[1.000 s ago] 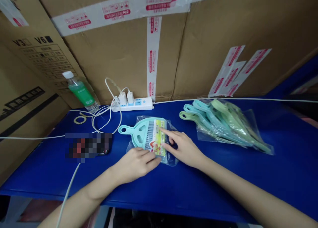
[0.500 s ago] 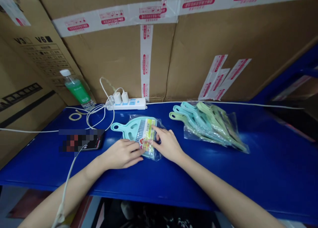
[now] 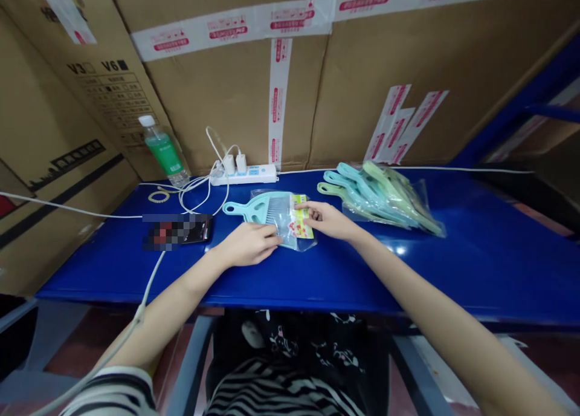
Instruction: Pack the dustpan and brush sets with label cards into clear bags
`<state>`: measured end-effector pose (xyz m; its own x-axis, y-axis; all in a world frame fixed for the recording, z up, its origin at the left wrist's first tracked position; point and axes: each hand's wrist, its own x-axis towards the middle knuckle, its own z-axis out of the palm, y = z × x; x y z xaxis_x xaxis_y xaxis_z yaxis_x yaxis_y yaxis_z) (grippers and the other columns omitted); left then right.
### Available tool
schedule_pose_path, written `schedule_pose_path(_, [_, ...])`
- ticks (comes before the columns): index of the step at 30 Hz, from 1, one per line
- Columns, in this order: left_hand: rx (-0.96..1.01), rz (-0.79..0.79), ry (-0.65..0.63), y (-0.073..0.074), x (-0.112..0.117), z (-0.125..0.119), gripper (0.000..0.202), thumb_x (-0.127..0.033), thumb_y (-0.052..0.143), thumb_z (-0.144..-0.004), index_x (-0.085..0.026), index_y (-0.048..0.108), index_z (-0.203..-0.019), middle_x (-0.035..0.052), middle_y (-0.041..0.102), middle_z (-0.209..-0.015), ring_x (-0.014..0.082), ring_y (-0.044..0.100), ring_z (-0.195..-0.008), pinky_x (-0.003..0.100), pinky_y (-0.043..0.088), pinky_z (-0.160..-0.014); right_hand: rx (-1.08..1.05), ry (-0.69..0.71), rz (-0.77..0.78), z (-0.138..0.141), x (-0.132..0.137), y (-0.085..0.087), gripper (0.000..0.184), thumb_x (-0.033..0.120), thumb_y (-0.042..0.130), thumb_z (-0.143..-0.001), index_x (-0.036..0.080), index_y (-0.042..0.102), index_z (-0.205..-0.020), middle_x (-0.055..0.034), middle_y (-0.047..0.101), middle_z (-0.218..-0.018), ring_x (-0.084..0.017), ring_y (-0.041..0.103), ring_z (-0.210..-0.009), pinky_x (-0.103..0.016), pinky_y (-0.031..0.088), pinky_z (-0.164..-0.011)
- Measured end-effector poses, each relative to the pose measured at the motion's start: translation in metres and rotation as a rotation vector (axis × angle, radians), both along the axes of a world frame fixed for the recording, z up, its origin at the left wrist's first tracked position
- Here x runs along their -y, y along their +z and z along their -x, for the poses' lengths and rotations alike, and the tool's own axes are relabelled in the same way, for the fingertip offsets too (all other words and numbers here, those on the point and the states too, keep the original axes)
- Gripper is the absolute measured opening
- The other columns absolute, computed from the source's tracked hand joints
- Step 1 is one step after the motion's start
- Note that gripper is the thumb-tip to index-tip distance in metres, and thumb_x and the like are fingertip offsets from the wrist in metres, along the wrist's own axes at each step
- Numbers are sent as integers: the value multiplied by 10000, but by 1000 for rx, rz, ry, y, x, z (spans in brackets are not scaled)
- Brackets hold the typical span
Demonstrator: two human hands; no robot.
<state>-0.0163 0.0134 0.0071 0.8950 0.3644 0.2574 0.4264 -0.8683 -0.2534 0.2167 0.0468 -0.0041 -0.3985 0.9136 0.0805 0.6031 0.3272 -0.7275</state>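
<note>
A light-blue dustpan (image 3: 254,207) with a brush lies on the blue table, its handle pointing left, in a clear plastic bag (image 3: 308,245). A yellow-green printed label card (image 3: 301,230) is at the right end of the dustpan. My right hand (image 3: 333,220) pinches the card's right edge between thumb and fingers. My left hand (image 3: 254,244) is closed at the dustpan's near edge, fingertips gripping the bag there; its thumb is partly hidden. Right of my hands lies a pile of bagged green and blue dustpans (image 3: 380,192).
A white power strip (image 3: 254,174) with plugs and loose cables stands at the back, beside a bottle with a green label (image 3: 167,153). A dark phone-like device (image 3: 197,230), partly blurred, lies left. Cardboard (image 3: 217,95) walls the table's back; a cable crosses my left forearm.
The label card has slid right relative to the dustpan, uncovering more of the brush bristles. My right hand moved right with it. The whole view has shifted, showing my lap.
</note>
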Motion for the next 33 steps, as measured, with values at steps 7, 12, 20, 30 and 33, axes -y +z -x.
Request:
schedule_pose_path(7, [112,45,11,7,4,9,271,-250,456,-861,-189,645,-1044,43,630,-880,156,604,-746,263,473,-631,34,-40,-15,-35,24,-2,398,85,459,-657,170,694,-967,72,388,-545,-91,370,-461,-231,325,-472])
schedule_pose_path(12, [183,-14,169,17,-2,18,299,-192,424,-859,-182,657,-1045,60,632,-865,196,575,-824,327,486,-736,80,-154,-92,-52,41,1,420,77,455,-669,163,684,-1010,45,449,-553,-118,430,-469,-260,373,-502])
schedule_pose_path(20, [127,160,519,13,-27,27,312,-188,428,-879,-138,618,-1121,132,651,-1030,263,584,-944,407,453,-824,100,-190,-378,-37,25,25,437,96,397,-788,247,670,-1094,-64,671,-1072,-249,607,-931,-392,456,-789])
schedule_pose_path(30, [230,319,445,10,-13,22,342,-151,443,-819,-162,600,-1123,77,683,-1055,235,604,-976,437,400,-900,85,-6,-360,44,-86,34,444,17,521,-747,152,641,-1153,-68,697,-894,-203,636,-855,-360,454,-844])
schedule_pose_path(33, [241,350,407,10,-8,20,323,-155,457,-815,-167,591,-1108,67,684,-1062,225,614,-985,424,397,-920,81,31,-330,71,-104,24,365,-4,553,-721,145,687,-1027,-50,695,-832,-182,645,-820,-335,458,-836])
